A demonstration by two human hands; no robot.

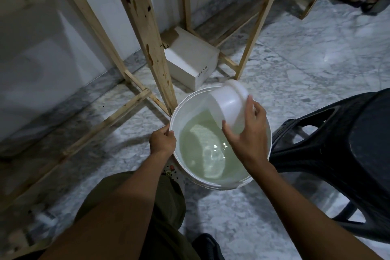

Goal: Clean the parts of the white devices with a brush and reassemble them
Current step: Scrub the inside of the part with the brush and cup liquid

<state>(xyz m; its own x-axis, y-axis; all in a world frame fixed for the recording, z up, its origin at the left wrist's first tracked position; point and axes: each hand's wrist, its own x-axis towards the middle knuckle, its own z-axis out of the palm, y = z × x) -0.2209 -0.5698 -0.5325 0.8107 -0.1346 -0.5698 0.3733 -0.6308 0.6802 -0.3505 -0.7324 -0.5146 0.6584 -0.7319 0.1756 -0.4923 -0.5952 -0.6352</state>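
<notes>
A white bucket (175, 116) stands on the marble floor, holding pale greenish water. My left hand (163, 140) grips its rim on the left side. My right hand (247, 133) holds a white plastic container part (229, 101) tipped over the bucket's far right side, with its open end facing down toward the water. No brush is in view.
A black plastic stool (348, 145) stands just right of the bucket. Wooden table legs (147, 34) and cross braces rise behind it. A white box (190, 59) lies on the floor by the wall. Another person's feet (358, 0) show at the top right.
</notes>
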